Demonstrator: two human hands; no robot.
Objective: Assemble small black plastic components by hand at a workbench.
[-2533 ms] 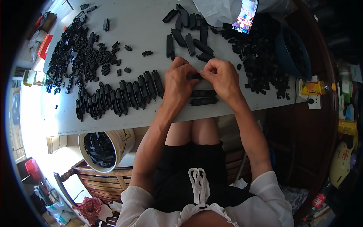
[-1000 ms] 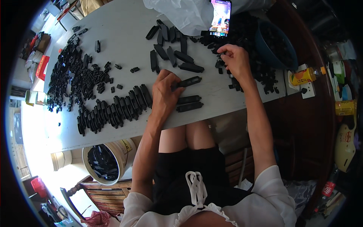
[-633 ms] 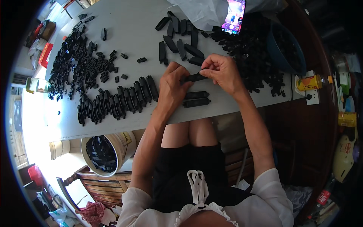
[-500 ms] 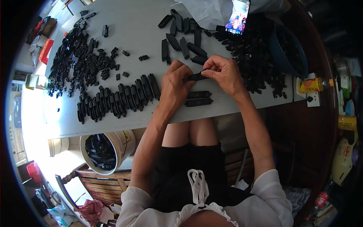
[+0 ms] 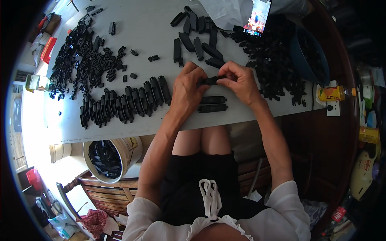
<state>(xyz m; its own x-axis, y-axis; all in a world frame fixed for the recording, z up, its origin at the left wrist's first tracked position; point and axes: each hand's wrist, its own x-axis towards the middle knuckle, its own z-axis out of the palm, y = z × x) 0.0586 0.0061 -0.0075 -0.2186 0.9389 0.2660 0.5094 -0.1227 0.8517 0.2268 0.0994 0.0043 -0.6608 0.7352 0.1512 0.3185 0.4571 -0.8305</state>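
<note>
Between my two hands is a long black plastic part (image 5: 210, 80), held level just above the table. My left hand (image 5: 187, 85) wraps round its left end, so that end is hidden. With thumb and forefinger, my right hand (image 5: 239, 82) pinches the other end, or a small piece on it too covered to make out. Just below my hands lie two similar long black parts (image 5: 213, 108), one in front of the other. To the left of my left hand, a row of joined-looking black parts (image 5: 138, 100) stands side by side along the table.
Small black pieces (image 5: 80, 60) are heaped at the left, another dark heap (image 5: 269, 60) at the right beside a blue bowl (image 5: 296, 48). Loose long parts (image 5: 197, 46) lie beyond my hands. A lit phone (image 5: 258, 18) leans at the back. Below the table edge sits a bucket (image 5: 130, 154).
Both hands stay in nearly the same place on the black part. My right thumb and forefinger have shifted slightly along its right end. The whole view has tilted a little.
</note>
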